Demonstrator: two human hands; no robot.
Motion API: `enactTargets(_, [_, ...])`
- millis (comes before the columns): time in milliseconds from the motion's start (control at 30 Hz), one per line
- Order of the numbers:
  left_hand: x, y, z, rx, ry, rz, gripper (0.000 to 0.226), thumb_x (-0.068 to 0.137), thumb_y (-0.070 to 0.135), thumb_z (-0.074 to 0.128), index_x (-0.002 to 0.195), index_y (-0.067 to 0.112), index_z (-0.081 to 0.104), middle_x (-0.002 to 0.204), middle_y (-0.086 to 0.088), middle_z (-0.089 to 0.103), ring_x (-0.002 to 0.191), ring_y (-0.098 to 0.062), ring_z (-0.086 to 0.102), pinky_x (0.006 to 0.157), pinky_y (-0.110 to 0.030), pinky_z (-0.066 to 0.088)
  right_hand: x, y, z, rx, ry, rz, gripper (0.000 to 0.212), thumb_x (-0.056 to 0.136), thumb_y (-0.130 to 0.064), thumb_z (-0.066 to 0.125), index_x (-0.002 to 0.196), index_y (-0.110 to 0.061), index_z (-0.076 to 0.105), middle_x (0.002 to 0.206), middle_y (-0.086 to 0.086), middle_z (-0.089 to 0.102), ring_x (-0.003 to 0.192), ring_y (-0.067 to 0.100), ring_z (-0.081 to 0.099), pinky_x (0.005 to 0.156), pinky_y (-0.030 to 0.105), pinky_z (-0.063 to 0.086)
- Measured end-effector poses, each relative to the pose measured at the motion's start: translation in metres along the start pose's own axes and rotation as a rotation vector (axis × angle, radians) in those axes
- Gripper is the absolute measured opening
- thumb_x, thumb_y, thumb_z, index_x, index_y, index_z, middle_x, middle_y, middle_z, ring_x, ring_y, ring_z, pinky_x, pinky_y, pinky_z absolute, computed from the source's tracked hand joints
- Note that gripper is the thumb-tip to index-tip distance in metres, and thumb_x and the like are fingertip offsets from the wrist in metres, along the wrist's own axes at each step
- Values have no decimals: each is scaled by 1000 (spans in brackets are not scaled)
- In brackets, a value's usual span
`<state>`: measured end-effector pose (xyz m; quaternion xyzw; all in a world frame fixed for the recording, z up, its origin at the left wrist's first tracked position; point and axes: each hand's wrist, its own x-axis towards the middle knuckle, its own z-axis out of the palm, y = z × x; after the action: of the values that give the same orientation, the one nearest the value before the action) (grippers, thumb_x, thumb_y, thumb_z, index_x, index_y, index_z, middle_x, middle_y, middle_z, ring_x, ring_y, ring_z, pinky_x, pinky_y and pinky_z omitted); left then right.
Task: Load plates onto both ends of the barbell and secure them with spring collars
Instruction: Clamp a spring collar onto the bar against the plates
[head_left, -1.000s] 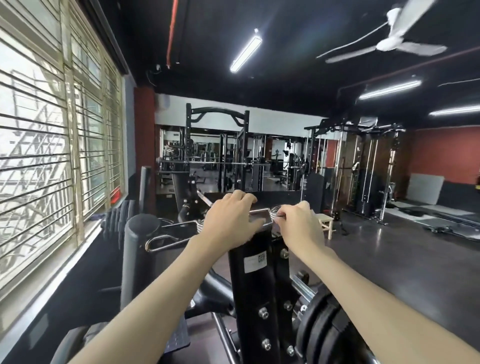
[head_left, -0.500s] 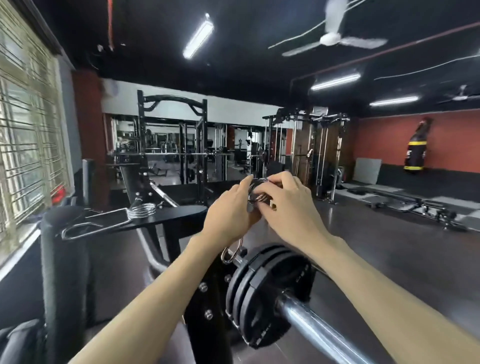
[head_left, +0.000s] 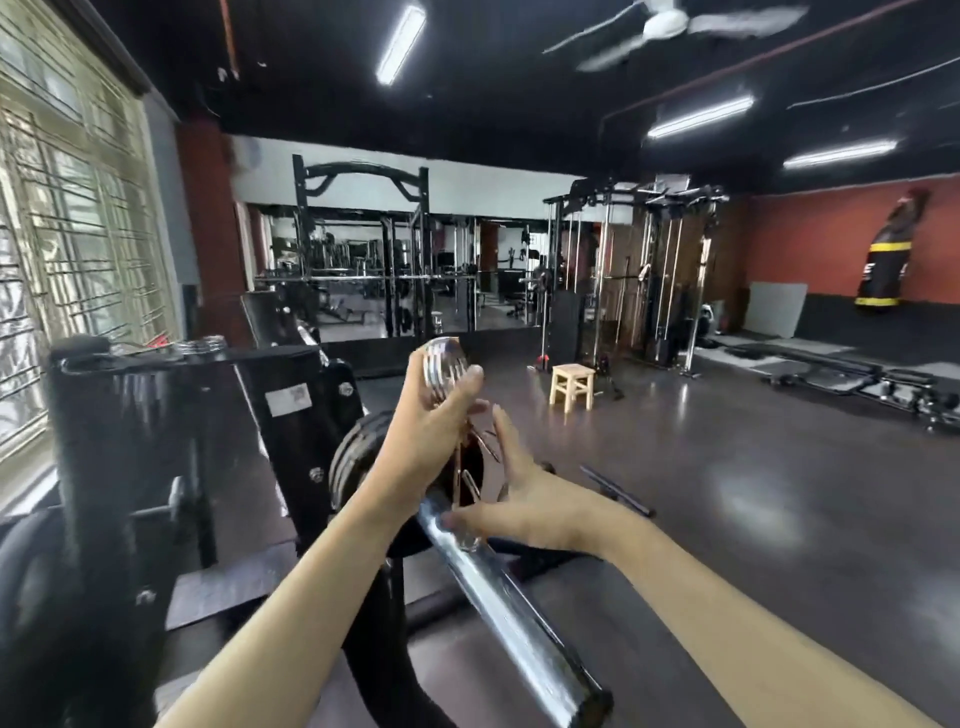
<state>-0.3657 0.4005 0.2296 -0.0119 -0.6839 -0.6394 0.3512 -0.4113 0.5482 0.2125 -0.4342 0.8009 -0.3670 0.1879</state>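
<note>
The chrome barbell sleeve (head_left: 519, 618) points toward me from the black rack, with black plates (head_left: 356, 457) loaded on it behind my hands. My left hand (head_left: 431, 441) grips a chrome spring collar (head_left: 441, 361) above the sleeve, its coil up and its handles hanging down past the palm. My right hand (head_left: 514, 501) is just right of those handles with fingers spread and straight, its thumb lying by the sleeve. Motion blur hides whether its fingertips touch the handles.
A second spring collar (head_left: 200, 345) lies on top of the black rack upright (head_left: 156, 426) at my left. A small wooden stool (head_left: 571, 384) stands on the dark floor ahead, with power racks, cable machines and a mirror wall behind. Windows run along the left.
My view swung right and down toward the loaded sleeve end. The collar, lifted from the rack top with both hands, now sits in my left hand alone, and my right hand has opened below it.
</note>
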Motion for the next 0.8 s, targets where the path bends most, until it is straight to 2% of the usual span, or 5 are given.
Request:
enactTargets(167, [-47, -12, 40, -198, 127, -170, 24, 88, 53, 63, 103, 34, 61, 78, 12, 71, 89, -19, 75, 71, -31, 58, -45, 26, 1, -240, 45, 97, 142, 68, -68, 77, 156, -22, -24, 169, 0, -16, 155, 22, -12, 123, 44, 6])
enactTargets(300, [-73, -6, 58, -314, 162, -189, 48, 68, 68, 68, 99, 32, 64, 75, 8, 72, 94, -27, 74, 78, -34, 57, -60, 37, 0, -540, 124, 110, 129, 61, -77, 70, 157, -12, 11, 159, 7, 22, 149, 30, 16, 115, 49, 21])
enactTargets(400, [-87, 2, 58, -400, 153, -299, 63, 68, 74, 61, 104, 22, 67, 90, -7, 77, 94, -30, 74, 69, -30, 62, -74, 48, -3, -660, 245, -3, 96, 56, -77, 64, 125, -15, 40, 121, 3, 42, 121, 28, 39, 98, 40, 33])
enactTargets(600, [-121, 1, 53, -292, 139, -515, 36, 102, 47, 45, 107, 22, 70, 106, -7, 77, 88, -18, 72, 76, -32, 56, -106, 69, -7, -792, 310, -172, 70, 54, -72, 63, 89, -21, 29, 84, -7, 32, 77, 19, 41, 64, 31, 34])
enactTargets(800, [-151, 3, 61, -43, 274, -662, 25, 94, 33, 43, 88, 21, 64, 83, 10, 69, 73, -6, 62, 68, -29, 44, -126, 86, -3, -1054, 285, -220, 75, 59, -61, 75, 105, -12, 44, 99, 4, 49, 84, 24, 47, 78, 37, 48])
